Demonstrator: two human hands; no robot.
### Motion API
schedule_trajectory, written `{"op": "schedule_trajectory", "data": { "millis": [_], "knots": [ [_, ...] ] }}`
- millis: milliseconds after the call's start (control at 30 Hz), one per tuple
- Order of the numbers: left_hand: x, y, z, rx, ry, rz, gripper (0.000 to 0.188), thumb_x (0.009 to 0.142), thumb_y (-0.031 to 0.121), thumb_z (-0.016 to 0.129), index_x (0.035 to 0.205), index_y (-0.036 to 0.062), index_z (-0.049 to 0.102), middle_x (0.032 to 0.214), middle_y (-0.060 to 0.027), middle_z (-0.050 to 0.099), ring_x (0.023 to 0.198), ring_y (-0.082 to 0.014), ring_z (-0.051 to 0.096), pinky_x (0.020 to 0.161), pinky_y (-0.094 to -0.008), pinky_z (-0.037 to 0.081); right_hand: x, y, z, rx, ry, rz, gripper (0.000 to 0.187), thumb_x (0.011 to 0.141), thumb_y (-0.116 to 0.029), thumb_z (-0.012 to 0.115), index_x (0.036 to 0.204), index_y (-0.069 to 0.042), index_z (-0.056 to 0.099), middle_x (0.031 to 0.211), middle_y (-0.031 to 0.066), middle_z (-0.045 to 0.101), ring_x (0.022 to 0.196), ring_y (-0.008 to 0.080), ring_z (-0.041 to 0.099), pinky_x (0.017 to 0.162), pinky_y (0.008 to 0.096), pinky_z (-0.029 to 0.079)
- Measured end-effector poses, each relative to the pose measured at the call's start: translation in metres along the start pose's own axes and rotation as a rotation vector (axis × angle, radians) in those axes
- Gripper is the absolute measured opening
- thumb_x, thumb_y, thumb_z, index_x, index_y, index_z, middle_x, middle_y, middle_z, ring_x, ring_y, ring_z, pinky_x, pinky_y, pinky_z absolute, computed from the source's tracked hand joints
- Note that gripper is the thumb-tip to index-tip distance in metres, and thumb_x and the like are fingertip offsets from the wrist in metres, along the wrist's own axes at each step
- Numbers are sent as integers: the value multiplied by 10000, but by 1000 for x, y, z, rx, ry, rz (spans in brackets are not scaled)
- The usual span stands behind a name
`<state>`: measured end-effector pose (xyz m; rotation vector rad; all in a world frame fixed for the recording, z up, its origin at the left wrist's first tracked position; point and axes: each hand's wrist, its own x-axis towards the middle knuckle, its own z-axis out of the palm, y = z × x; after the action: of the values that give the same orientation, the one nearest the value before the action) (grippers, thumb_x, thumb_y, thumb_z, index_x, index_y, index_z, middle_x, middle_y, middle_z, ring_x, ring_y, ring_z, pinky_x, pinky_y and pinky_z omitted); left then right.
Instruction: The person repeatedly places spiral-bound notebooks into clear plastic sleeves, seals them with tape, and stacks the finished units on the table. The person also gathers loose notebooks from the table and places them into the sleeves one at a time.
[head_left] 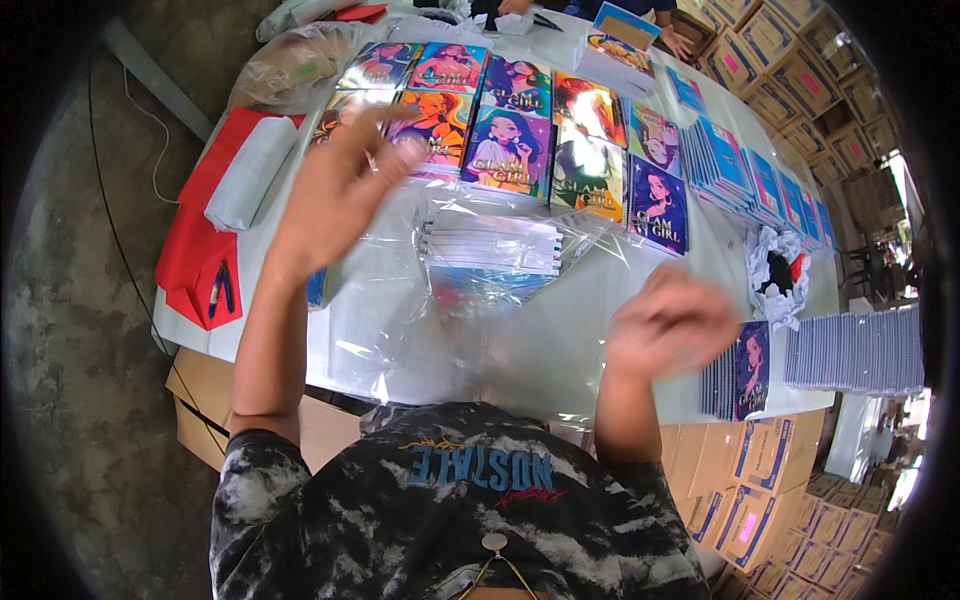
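Observation:
In front of me lies a stack of notebooks (490, 245), edges toward me, with clear plastic film (400, 335) around it and spread toward the table's near edge. My left hand (335, 190) is raised to the left of the stack, thumb and fingers apart, with nothing visible in it. Beyond its fingers are rows of notebooks with colourful illustrated covers (505, 150). My right hand (675, 325) is up at the right of the film; motion blurs its fingers, so I cannot see whether it holds anything.
A white roll (252, 175) and pens (221, 288) lie on red material (190, 235) at the left. To the right are blue notebook stacks (720, 165), crumpled white paper (775, 275) and a spiral-bound row (855, 352). Cartons (800, 80) are piled beyond; another person's hand (676, 42) shows at the far side.

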<state>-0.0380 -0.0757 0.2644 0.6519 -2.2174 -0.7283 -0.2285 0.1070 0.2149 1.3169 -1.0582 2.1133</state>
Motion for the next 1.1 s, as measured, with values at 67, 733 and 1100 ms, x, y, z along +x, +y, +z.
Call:
{"op": "schedule_trajectory", "data": {
  "millis": [67, 733, 1100],
  "knots": [
    [-13, 10, -2, 175, -280, -99, 388, 862, 233, 574, 1194, 34, 540, 615, -22, 546, 529, -91, 472, 532, -234, 394, -34, -17, -10, 64, -565, -43, 200, 760, -225, 673, 797, -37, 618, 661, 24, 561, 526, 159, 468, 568, 290, 414],
    [-105, -26, 135, 413, 250, -11, 283, 838, 163, 637, 1117, 127, 660, 1310, -96, 510, 1285, -284, 362, 1012, -405, 317, -63, 60, 46, -506, -770, 257, 384, 882, -144, 518, 1200, 67, 478, 1277, 233, 459, 1213, 345, 425, 1015, 456, 317],
    [-74, 5, 129, -200, 48, -228, 417, 833, 93, 566, 1238, 12, 512, 1261, -172, 526, 1227, -323, 446, 1025, -418, 313, -90, 30, 5, -544, -767, 190, 275, 751, -79, 622, 1026, -65, 641, 1109, 49, 574, 1087, 234, 501, 947, 403, 341]
  ]
}}
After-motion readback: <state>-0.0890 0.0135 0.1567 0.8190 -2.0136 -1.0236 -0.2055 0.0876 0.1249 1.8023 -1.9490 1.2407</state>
